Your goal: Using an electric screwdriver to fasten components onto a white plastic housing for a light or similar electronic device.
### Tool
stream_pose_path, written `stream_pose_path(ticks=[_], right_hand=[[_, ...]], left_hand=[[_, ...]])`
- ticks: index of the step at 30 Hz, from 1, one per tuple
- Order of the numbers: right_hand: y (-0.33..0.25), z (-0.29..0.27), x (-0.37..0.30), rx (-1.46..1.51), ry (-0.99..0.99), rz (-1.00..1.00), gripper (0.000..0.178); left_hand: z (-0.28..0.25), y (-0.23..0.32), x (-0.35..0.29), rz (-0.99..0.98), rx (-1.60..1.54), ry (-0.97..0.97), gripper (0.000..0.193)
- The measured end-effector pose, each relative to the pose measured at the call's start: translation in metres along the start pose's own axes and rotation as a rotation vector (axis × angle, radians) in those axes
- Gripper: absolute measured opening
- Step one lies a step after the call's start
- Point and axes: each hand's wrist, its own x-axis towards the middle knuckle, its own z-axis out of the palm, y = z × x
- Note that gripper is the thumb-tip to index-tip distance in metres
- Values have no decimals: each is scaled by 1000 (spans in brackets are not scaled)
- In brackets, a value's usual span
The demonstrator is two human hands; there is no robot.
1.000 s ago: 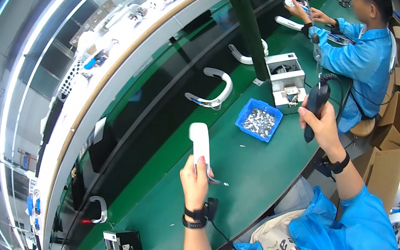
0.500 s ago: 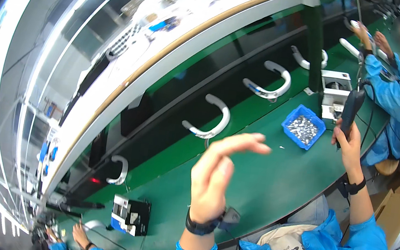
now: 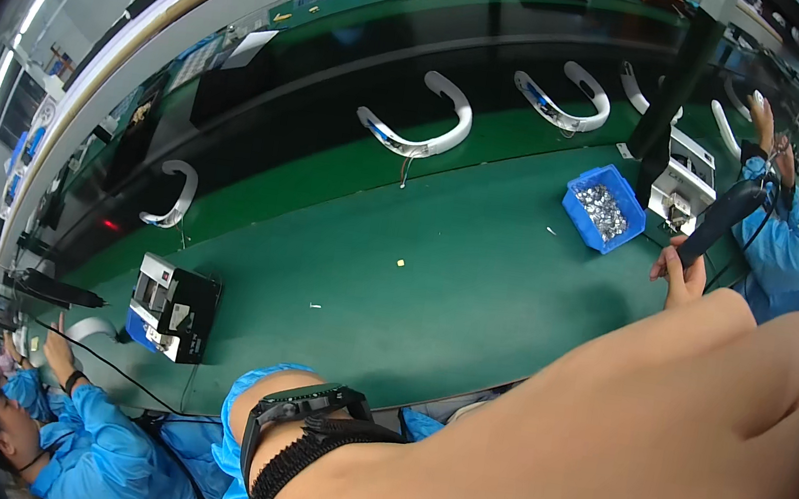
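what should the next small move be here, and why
I'd probably lower the left hand clear of the camera: it looms across the lower right, shows nothing held, and hides the right forearm. The right hand already grips the black tool near the blue bin, so a clear view would likely help.

Bare left hand fills the lower-right foreground, grip indeterminate; bare right hand, farther out, has its fingers curled.
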Motion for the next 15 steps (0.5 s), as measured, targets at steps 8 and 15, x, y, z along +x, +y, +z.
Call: stream_pose_path(ticks=[8,15], right_hand=[[7,0,-24,-16,-47,-3,23],[-12,22,-38,-95,-78,15,22]], left_hand=[[4,10,-1,65,60,-35,22],[5,13,1,27,52,-126,20]])
